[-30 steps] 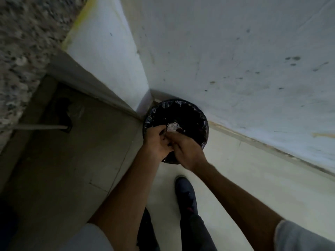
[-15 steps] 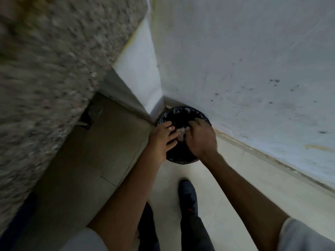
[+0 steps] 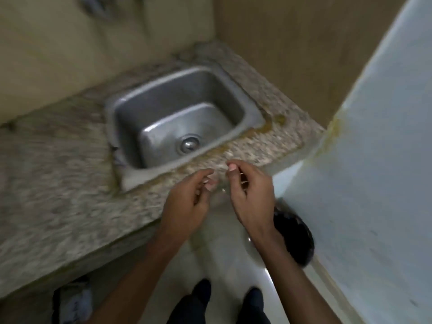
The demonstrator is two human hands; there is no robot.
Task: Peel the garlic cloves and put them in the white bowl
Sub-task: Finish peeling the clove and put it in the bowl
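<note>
**Granite edge, hands held over it**

Speckled granite forms the surface [image 3: 58, 183], into which a steel sink [image 3: 131, 106] is set, with its round drain [image 3: 188, 143] seen near the front of the basin. Both hands are held in the air just over the front edge of the surface, near each other but apart, in front of the sink.

The left hand [image 3: 187, 202] is seen with its fingers loosely curled toward the thumb; nothing can be made out in it. The right hand [image 3: 251, 195] is held with thumb and forefinger raised and a little apart, the other fingers bent in. A thin pale streak is seen across those fingers, but through the blur it cannot be told what it is, or whether anything is pinched.

Neither garlic nor the white bowl is shown in this view.

A black bin [image 3: 294, 235] is seen on the floor [image 3: 222, 242] below the right forearm, just beside a white wall [image 3: 374, 160]. Two dark shoes [image 3: 201, 291] are seen at the bottom, under the arms.
</note>
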